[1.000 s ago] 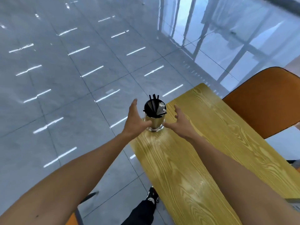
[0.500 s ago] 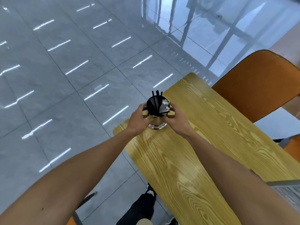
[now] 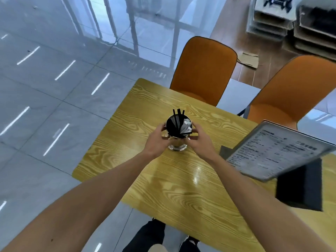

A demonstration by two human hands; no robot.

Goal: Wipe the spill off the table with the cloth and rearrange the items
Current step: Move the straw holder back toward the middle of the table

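Note:
A shiny metal holder (image 3: 177, 145) with black straws and white packets in it stands upright on the yellow wood-grain table (image 3: 174, 188), near the middle of its left part. My left hand (image 3: 157, 140) clasps its left side. My right hand (image 3: 201, 140) clasps its right side. Both hands hide most of the holder's body; only its dark mouth and its base show. No cloth and no spill are in view.
A tilted menu board (image 3: 278, 151) on a black stand (image 3: 300, 186) sits on the table's right side. Two orange chairs (image 3: 203, 70) (image 3: 298, 88) stand behind the table. Grey tiled floor lies left; my legs and shoes (image 3: 151, 237) are below the near edge.
Both hands were apart beside the holder, then closed on it. The holder now stands further in from the table's left edge, and the menu board has come into view.

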